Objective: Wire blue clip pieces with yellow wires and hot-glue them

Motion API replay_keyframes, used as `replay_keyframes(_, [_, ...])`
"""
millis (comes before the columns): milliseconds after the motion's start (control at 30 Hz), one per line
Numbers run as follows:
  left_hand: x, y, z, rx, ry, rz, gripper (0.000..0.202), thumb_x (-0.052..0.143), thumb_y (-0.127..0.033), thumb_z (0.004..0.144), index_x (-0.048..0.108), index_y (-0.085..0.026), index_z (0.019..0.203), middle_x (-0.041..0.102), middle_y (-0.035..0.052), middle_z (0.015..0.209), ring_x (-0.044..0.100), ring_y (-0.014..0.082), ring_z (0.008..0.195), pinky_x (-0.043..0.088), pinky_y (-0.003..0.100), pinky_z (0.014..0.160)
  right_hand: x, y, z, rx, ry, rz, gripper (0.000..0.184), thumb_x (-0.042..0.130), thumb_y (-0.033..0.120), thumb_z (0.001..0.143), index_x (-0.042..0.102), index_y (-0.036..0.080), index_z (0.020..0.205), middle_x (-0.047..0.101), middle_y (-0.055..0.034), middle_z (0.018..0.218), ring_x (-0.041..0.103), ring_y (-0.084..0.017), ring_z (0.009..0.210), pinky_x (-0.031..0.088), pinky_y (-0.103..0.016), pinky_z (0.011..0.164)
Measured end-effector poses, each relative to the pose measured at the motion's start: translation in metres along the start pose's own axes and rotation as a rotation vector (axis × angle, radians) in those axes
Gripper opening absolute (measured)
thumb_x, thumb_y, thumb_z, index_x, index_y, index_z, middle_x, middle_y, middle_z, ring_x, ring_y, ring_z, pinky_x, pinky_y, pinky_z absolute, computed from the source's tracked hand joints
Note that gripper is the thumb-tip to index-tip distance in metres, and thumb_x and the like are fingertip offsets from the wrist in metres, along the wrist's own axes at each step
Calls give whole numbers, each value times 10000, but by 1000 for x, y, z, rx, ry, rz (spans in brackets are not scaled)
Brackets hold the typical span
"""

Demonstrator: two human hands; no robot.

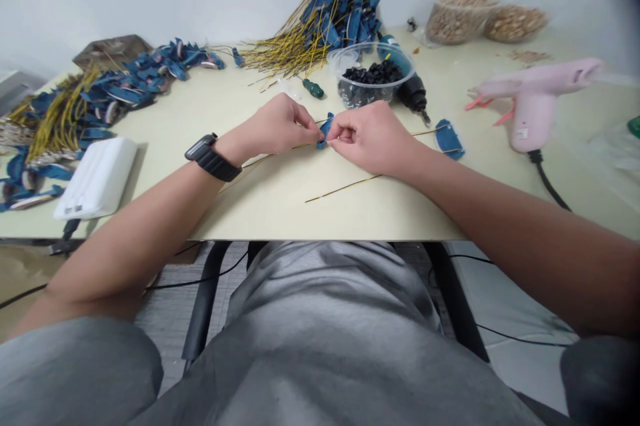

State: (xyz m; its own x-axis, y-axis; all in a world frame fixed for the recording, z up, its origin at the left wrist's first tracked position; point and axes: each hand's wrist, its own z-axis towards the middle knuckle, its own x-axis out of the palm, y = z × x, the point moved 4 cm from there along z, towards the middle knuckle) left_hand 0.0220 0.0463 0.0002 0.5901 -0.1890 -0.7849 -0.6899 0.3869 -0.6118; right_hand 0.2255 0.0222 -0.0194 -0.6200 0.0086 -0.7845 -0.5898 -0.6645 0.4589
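My left hand (280,125) and my right hand (369,138) meet at the middle of the cream table (280,206), both pinched on a small blue leaf-shaped piece (325,130) fixed to a thin yellow wire stem (260,161). The stem runs back under my left hand towards the wrist, which wears a black watch (213,157). A second loose yellow wire (345,187) lies on the table under my right wrist. Another blue piece (449,139) lies just right of my right hand.
A clear bowl of black beads (373,74) stands behind my hands. A pink glue gun (535,96) rests at the right, its cord trailing off the edge. Piles of finished blue pieces on yellow wires (100,96) lie at left and back centre (330,13). A white box (97,178) sits at left.
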Motion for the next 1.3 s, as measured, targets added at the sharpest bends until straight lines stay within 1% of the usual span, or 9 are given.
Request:
replay_keyframes(167, [-1,-4,-1,4,8,-6,175,852,-362,836,896,-194,819,808,64,821,625,190,743,433,328,651,0,0,-1,-5,3,8,108,763,226,956,841,215,882,749,-27,756,670,-213,748,509,-384,806])
replay_keyframes(400, [-1,-1,-1,4,-4,-16,192,852,-378,831,887,-191,812,802,62,813,634,194,750,453,332,667,2,-1,0,-37,-24,43,121,721,159,920,818,207,868,748,-22,762,659,-193,725,499,-365,789])
replay_keyframes(533, [0,7,0,0,-28,-35,235,866,-418,825,915,-191,858,829,69,830,684,219,791,488,330,695,-6,0,-1,-8,24,19,31,797,229,924,785,228,896,746,-22,807,677,-221,793,511,-383,824])
replay_keyframes(600, [2,8,1,1,-30,-42,252,864,-427,821,929,-190,878,851,73,859,703,223,804,506,327,706,-12,2,-3,3,31,-12,121,864,268,898,753,240,939,766,-42,897,693,-249,866,527,-400,855])
replay_keyframes(733, [5,6,-1,37,-24,-67,259,837,-422,829,949,-202,905,897,77,952,748,234,861,556,332,761,-19,4,-5,10,-58,-90,372,931,295,873,708,260,1169,785,-122,1253,724,-328,1092,565,-464,972])
replay_keyframes(933, [5,4,-1,40,-24,-44,223,838,-376,824,964,-222,924,916,66,974,785,239,895,586,335,831,-6,-1,-1,4,-9,-77,635,969,351,871,649,280,1415,756,-152,1471,717,-404,1301,588,-532,1065])
replay_keyframes(1067, [5,6,0,60,-27,-32,201,836,-344,830,969,-228,926,913,60,958,771,225,846,576,341,821,0,-7,3,21,24,-68,723,984,394,864,639,281,1490,774,-158,1447,720,-424,1312,600,-535,1038])
replay_keyframes(1167, [5,4,-1,85,-24,-33,179,839,-347,835,963,-238,903,900,48,926,773,232,856,573,354,828,2,-8,5,32,37,-59,693,973,364,869,652,272,1475,788,-156,1360,734,-417,1267,598,-519,1018])
replay_keyframes(1300, [-3,-3,-5,82,-71,-25,195,865,-425,889,920,-240,863,858,40,862,768,243,891,576,370,849,-1,-4,7,23,35,-39,656,943,342,868,653,271,1451,782,-150,1350,728,-406,1255,587,-510,1014])
